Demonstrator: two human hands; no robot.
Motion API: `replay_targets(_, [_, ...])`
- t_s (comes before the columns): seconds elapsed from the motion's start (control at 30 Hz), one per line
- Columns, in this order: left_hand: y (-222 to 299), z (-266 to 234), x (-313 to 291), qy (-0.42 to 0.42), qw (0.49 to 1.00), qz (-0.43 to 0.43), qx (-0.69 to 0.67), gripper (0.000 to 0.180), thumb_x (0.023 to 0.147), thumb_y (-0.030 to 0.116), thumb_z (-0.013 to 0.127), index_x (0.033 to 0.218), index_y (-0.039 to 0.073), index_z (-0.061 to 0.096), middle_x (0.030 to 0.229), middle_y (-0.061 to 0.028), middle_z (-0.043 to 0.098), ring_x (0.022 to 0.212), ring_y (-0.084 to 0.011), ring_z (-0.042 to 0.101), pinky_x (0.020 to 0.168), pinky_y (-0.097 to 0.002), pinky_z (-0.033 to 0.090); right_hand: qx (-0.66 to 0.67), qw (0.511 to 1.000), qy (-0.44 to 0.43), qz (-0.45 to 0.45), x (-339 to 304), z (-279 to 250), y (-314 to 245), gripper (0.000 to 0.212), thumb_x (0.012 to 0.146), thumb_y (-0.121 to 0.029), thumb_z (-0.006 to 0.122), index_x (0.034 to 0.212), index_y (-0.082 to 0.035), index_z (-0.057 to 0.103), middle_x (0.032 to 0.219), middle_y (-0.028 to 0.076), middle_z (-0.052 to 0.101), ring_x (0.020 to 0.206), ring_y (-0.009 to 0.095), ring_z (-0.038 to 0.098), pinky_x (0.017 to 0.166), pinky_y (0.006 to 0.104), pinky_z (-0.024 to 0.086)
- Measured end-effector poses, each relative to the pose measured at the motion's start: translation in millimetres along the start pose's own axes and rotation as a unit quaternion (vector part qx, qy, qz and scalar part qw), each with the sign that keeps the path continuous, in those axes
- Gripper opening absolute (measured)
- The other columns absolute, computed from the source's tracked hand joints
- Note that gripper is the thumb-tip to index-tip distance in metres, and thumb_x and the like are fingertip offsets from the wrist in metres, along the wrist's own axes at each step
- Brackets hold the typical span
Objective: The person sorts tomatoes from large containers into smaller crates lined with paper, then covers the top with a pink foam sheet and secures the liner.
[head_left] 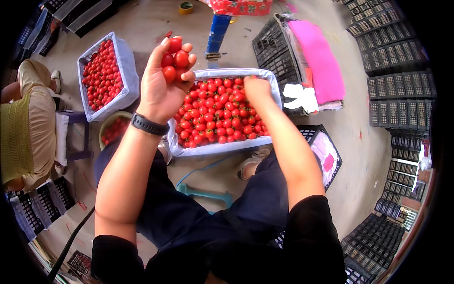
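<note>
My left hand [163,90], with a dark band on its wrist, is raised palm up beside the near crate. Its fingers curl around several red cherry tomatoes [181,58]. Below and right of it is a crate [213,150] with a pale lining, heaped with cherry tomatoes [213,113], some with green stems. My right hand [258,91] reaches down at the crate's far right corner, back of the hand up and fingers curled in. What those fingers hold, if anything, is hidden under the hand.
Left stands another lined crate [135,78] of tomatoes, beside a bowl [103,132] and a seated person [35,128]. Black crates [274,47], one with a pink cover [319,61], stand right; stacked crates [402,85] line the far right. A teal stool [205,193] is between my legs.
</note>
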State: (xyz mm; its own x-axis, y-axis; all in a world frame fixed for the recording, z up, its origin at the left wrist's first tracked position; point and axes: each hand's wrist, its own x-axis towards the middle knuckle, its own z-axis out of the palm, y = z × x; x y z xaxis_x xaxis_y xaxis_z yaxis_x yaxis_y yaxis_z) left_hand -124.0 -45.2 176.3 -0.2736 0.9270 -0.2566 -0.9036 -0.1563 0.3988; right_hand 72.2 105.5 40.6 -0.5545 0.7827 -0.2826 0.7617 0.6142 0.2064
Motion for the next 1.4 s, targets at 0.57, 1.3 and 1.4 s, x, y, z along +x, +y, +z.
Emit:
replay_targets(0.57, [-48.8, 1.9, 4.0, 0.037, 0.993, -0.112, -0.019, 0.025, 0.086, 0.030, 0.047, 0.093, 0.006, 0.050, 0.091, -0.0089, 0.055, 0.090, -0.0222, 0.054, 0.082, -0.0395, 0.046, 0.690, 0.685, 0.191, -0.138, -67.1, -127.3, -52.0, 0.018, 0.087, -0.021, 0.049, 0.093, -0.005, 0.049, 0.092, 0.009, 0.053, 0.079, 0.018, 0.053, 0.072, 0.0312, 0.045])
replay_targets(1.3, [-41.3, 14.5, -2.5, -0.021, 0.991, -0.063, -0.115, 0.024, 0.085, 0.020, 0.052, 0.101, 0.004, 0.046, 0.100, -0.0137, 0.053, 0.095, -0.0255, 0.054, 0.083, -0.0439, 0.049, 0.922, 0.336, 0.044, -0.186, -67.3, -140.6, -29.4, 0.033, 0.093, -0.022, 0.033, 0.114, 0.000, 0.041, 0.111, 0.016, 0.051, 0.107, 0.025, 0.049, 0.093, 0.0332, 0.037])
replay_targets(1.4, [-40.0, 15.6, -4.2, -0.014, 0.992, -0.059, -0.114, 0.026, 0.086, 0.021, 0.050, 0.103, 0.002, 0.044, 0.104, -0.0161, 0.051, 0.097, -0.0297, 0.053, 0.084, -0.0457, 0.048, 0.893, 0.414, 0.069, -0.163, -69.5, -132.6, -16.9, 0.031, 0.093, -0.024, 0.034, 0.109, 0.000, 0.045, 0.104, 0.015, 0.055, 0.098, 0.023, 0.055, 0.088, 0.0331, 0.042])
